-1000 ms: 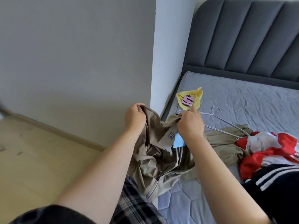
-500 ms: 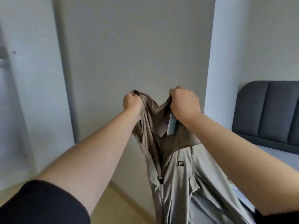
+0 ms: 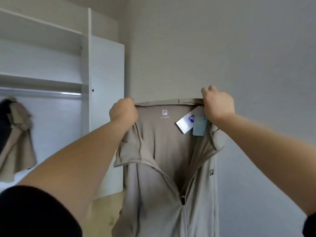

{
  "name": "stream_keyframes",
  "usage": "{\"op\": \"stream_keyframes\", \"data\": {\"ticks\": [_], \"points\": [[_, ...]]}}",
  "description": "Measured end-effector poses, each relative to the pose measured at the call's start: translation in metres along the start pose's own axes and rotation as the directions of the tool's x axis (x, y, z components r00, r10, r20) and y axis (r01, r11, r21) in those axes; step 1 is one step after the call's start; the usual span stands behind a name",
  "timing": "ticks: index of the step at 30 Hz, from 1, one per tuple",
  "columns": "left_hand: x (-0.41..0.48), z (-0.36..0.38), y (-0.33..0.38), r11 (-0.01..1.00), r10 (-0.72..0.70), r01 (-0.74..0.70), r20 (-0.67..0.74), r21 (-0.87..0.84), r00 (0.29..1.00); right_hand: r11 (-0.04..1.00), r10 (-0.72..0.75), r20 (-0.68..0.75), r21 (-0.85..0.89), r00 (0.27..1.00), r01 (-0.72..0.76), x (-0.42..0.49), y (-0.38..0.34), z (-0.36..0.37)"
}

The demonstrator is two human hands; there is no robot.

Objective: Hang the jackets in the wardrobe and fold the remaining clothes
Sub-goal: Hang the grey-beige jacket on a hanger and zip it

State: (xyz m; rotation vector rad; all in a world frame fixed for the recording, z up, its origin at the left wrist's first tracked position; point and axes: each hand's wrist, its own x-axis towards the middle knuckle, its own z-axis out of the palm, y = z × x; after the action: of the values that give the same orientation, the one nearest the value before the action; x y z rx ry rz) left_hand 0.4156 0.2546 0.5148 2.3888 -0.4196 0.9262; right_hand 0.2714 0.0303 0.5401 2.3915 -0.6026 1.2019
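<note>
Now the beige jacket (image 3: 164, 168) is up in the air, held out at full stretch in front of a plain pale wall (image 3: 222, 48)! It hangs open-fronted, zip parted to about chest level, inner collar label facing the camera, and two paper tags (image 3: 191, 124), one white and one pale blue, dangle inside the neckline. The left hand (image 3: 124, 112) is clenched on the jacket's collar at one end, the right hand (image 3: 218, 105) is clenched on the collar at the other, and the collar edge runs taut and level between them. The tags sit just under the right hand. A small logo patch shows on the chest panel below the right hand. Both forearms are bare, with dark sleeves at the bottom corners. Out from the jacket, on the left-hand side of it, stands the white wardrobe (image 3: 85, 65), open, with shelves above and a metal rail (image 3: 42, 93). Another beige garment (image 3: 17, 134) hangs at that rail's far end, well apart from the jacket. Pale wooden floor (image 3: 106, 211) shows low beside the jacket's hem.
</note>
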Motion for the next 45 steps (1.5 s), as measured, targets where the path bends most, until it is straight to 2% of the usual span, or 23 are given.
{"op": "stream_keyframes", "data": {"ticks": [2,3,5,8,10,12,13,16,20,22,26,28,30,32,35,36,37,39,40,41,42,44,45], "points": [[0.006,0.007,-0.011,0.976,-0.156,0.185,0.223,-0.119,0.962,0.998,0.050,0.083,0.027,0.995,-0.053,0.003,-0.009,0.017],[0.005,0.013,-0.015,0.938,-0.218,0.308,0.415,-0.162,0.883,0.995,0.086,0.209,0.041,0.974,-0.096,0.004,-0.012,0.025],[0.004,0.025,-0.023,0.787,-0.267,0.541,0.626,-0.297,0.732,0.973,0.145,0.377,0.115,0.915,-0.201,0.006,-0.015,0.039],[0.004,0.038,-0.038,0.452,-0.214,0.676,0.665,-0.582,0.715,0.902,0.231,0.260,0.305,0.938,-0.306,0.002,-0.026,0.056],[0.000,0.045,-0.050,0.349,-0.111,0.744,0.764,-0.569,0.636,0.864,0.233,0.418,0.325,0.878,-0.384,-0.005,-0.034,0.064],[-0.005,0.052,-0.058,0.368,-0.070,0.774,0.815,-0.514,0.575,0.796,0.237,0.661,0.288,0.712,-0.532,-0.009,-0.038,0.071],[-0.007,0.054,-0.060,0.382,-0.093,0.771,0.809,-0.510,0.581,0.744,0.241,0.702,0.310,0.670,-0.592,-0.010,-0.040,0.072],[-0.009,0.059,-0.055,0.398,-0.123,0.709,0.732,-0.582,0.671,0.559,0.234,0.727,0.443,0.646,-0.701,-0.009,-0.042,0.074],[-0.016,0.055,-0.040,0.478,-0.095,0.675,0.731,-0.562,0.675,0.387,0.057,0.843,0.475,0.535,-0.790,-0.018,-0.042,0.071],[-0.022,0.053,-0.040,0.560,-0.067,0.631,0.730,-0.537,0.680,0.362,-0.026,0.847,0.503,0.531,-0.784,-0.020,-0.035,0.073],[-0.035,0.063,-0.051,0.750,-0.025,0.481,0.706,-0.455,0.708,0.436,-0.234,0.842,0.537,0.485,-0.722,-0.033,-0.015,0.070],[-0.039,0.071,-0.056,0.902,-0.008,0.273,0.619,-0.335,0.786,0.673,-0.151,0.802,0.511,0.578,-0.534,-0.042,-0.013,0.074],[-0.041,0.078,-0.054,0.986,0.024,0.078,0.597,-0.145,0.802,0.927,-0.042,0.676,0.300,0.736,-0.223,-0.050,-0.018,0.080],[-0.039,0.080,-0.048,0.992,0.056,-0.106,0.498,0.071,0.866,0.987,-0.005,0.515,0.140,0.857,-0.078,-0.056,-0.023,0.079],[-0.030,0.070,-0.039,0.959,0.241,-0.250,0.077,0.132,0.967,0.974,0.088,0.112,0.197,0.990,-0.109,-0.047,-0.015,0.077],[-0.028,0.067,-0.037,0.962,0.273,-0.272,-0.090,0.022,0.958,0.935,0.150,-0.024,0.329,0.988,-0.133,-0.045,-0.013,0.076],[-0.025,0.069,-0.036,0.956,0.258,-0.274,-0.141,-0.107,0.956,0.873,0.209,-0.019,0.455,0.978,-0.177,-0.045,-0.010,0.079],[-0.034,0.074,-0.029,0.943,0.316,-0.289,0.166,-0.166,0.934,0.840,0.044,0.301,0.504,0.953,-0.198,-0.052,-0.015,0.087],[-0.042,0.082,-0.028,0.954,0.297,-0.258,0.367,-0.152,0.882,0.848,-0.055,0.488,0.483,0.871,-0.217,-0.060,-0.016,0.096],[-0.047,0.089,-0.031,0.963,0.262,-0.212,0.416,-0.163,0.871,0.869,-0.042,0.562,0.429,0.826,-0.248,-0.066,-0.014,0.104],[-0.049,0.095,-0.034,0.969,0.235,-0.186,0.384,-0.160,0.893,0.861,0.008,0.555,0.419,0.832,-0.288,-0.069,-0.010,0.109],[-0.058,0.100,-0.036,0.952,0.190,-0.152,0.126,-0.265,0.974,0.743,0.220,0.323,0.556,0.921,-0.373,-0.071,-0.002,0.112],[-0.062,0.105,-0.037,0.945,0.168,-0.126,0.119,-0.302,0.979,0.710,0.341,0.201,0.585,0.919,-0.391,-0.072,0.000,0.115]]}}
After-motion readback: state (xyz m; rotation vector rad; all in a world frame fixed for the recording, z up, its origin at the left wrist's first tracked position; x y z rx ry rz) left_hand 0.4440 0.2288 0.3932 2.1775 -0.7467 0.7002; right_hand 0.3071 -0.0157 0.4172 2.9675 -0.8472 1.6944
